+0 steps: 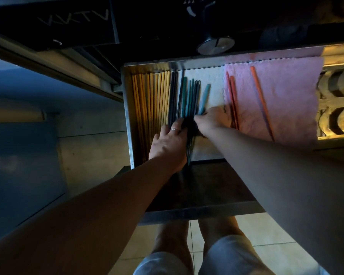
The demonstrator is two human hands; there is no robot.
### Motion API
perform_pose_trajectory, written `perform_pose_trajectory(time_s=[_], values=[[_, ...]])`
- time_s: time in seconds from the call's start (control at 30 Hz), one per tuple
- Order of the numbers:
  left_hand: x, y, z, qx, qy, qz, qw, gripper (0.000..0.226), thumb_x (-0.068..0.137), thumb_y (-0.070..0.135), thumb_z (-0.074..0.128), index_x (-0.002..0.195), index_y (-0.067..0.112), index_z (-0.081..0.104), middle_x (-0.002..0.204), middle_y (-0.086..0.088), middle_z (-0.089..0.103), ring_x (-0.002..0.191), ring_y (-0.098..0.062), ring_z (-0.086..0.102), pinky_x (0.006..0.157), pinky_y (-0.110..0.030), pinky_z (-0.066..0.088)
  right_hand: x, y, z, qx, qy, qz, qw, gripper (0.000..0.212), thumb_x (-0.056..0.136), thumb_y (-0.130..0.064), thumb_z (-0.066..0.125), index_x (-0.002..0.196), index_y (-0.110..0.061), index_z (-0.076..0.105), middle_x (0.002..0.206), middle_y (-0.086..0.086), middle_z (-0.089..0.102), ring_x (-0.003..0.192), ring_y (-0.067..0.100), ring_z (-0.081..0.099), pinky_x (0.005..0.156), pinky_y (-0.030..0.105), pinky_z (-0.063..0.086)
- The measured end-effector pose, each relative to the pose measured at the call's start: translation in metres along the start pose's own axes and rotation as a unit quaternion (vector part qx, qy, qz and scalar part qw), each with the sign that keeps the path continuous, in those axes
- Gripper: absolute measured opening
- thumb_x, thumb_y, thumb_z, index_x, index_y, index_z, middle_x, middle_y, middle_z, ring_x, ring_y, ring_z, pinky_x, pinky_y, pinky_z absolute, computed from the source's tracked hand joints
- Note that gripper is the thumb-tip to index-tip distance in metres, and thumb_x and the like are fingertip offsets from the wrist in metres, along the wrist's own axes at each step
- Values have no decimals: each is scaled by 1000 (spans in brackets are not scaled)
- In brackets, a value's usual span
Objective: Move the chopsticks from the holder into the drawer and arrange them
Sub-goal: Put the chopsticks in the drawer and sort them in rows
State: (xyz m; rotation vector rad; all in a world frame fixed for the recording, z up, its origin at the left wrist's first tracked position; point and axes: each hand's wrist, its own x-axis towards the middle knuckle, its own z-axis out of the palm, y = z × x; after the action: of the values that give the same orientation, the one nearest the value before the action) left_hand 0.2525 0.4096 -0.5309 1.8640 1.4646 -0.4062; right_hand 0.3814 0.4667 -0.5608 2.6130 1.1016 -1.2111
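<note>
Head view, dim light. Open steel drawer (127, 108), seen from above.

- Far left of the drawer: row of yellow wooden chopsticks (147, 100), side by side, running front to back.
- Just beside them: a few dark slim chopsticks (173, 92), then a bunch of teal chopsticks (189, 96), less tidy. One light-blue chopstick (205, 96) is tilted off to the right.
- White textured cloth liner (213, 80) lies under the teal bunch; pink textured cloth (286, 96) covers the right part.
- On the pink cloth: a pair of red chopsticks (231, 96) near its left edge, and a single orange-red chopstick (260, 96) lying well apart at a slant.

Left hand (167, 143): palm down, fingers fairly straight, laid over the near ends of the dark chopsticks. Silver ring (174, 129) on one finger.

Right hand (213, 120): fingers bent, tips at the near end of the teal and light-blue sticks. I cannot tell whether they actually pinch anything; that spot is too dark.

Round stove knob (215, 44) above the drawer; pale tiled floor (256, 225) below.
</note>
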Motion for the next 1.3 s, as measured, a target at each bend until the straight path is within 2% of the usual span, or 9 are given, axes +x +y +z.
perform_pose_trajectory(time_s=[0.07, 0.13, 0.27, 0.4, 0.53, 0.7, 0.87, 1.07, 1.3], values=[[3, -2, 0, 23, -24, 2, 999, 83, 90, 14, 55, 154, 31, 6, 162, 11, -8, 145, -28, 6, 113, -48, 22, 5, 4, -1, -20, 50, -16, 998, 34, 82, -31, 63, 105, -7, 68, 103, 11, 69, 97, 28, 65, 80, 33, 55], [5, -4, 1, 58, -50, 1, 997, 87, 92, 15, 56, 155, 28, -3, 161, 9, -20, 149, -25, -9, 117, -49, 12, 7, 10, -5, -41, 58, -29, 997, 34, 84, -30, 61, 107, -7, 69, 111, 14, 68, 105, 30, 64, 87, 32, 52], [4, -10, 3, 84, -65, 2, 994, 90, 92, 19, 56, 154, 28, -8, 159, 9, -25, 148, -25, -15, 116, -51, 10, 4, 18, -8, -6, 64, -47, 997, 30, 84, -27, 60, 107, -9, 65, 113, 12, 67, 105, 28, 64, 87, 28, 50], [2, -13, 5, 96, -57, 12, 994, 91, 91, 21, 58, 153, 35, -8, 158, 14, -27, 148, -27, -13, 115, -54, 14, -12, 14, -4, 33, 72, -129, 988, 13, 85, -18, 63, 96, -11, 64, 104, 10, 67, 98, 26, 63, 82, 25, 46], [3, -14, 4, 107, -48, 23, 993, 88, 92, 19, 55, 153, 35, -6, 159, 15, -24, 149, -28, -9, 114, -55, 15, -16, 8, -2, 28, 57, -162, 985, 11, 86, -16, 62, 95, -14, 69, 100, 2, 71, 93, 18, 64, 63, 9, 30], [4, -12, 3, 121, -54, 34, 991, 86, 92, 16, 52, 155, 31, -5, 161, 13, -20, 148, -29, -10, 114, -56, 15, -10, 10, -5, -13, 42, -161, 986, 15, 88, -22, 61, 100, -16, 68, 107, 3, 69, 99, 21, 64, 75, 17, 38], [5, -11, 2, 116, -51, 35, 991, 84, 93, 17, 52, 155, 31, -3, 162, 13, -16, 148, -30, -8, 113, -56, 17, -8, 8, -3, -34, 66, -194, 978, 18, 89, -26, 61, 99, -12, 65, 102, 7, 69, 94, 25, 64, 71, 22, 40], [6, -14, -1, 102, -65, 36, 992, 88, 91, 15, 52, 154, 33, -6, 161, 16, -16, 148, -30, -8, 113, -58, 18, -4, -12, 5, -110, 45, -168, 979, 27, 90, -33, 60, 100, -9, 66, 99, 10, 68, 91, 27, 65, 81, 36, 55], [7, -16, -1, 99, -66, 38, 992, 89, 89, 10, 50, 154, 34, -7, 160, 18, -18, 148, -29, -9, 111, -59, 19, -3, -17, 0, -112, 48, -150, 981, 26, 97, -15, 47, 121, -9, 52, 116, 13, 61, 104, 30, 61, 83, 31, 48]])
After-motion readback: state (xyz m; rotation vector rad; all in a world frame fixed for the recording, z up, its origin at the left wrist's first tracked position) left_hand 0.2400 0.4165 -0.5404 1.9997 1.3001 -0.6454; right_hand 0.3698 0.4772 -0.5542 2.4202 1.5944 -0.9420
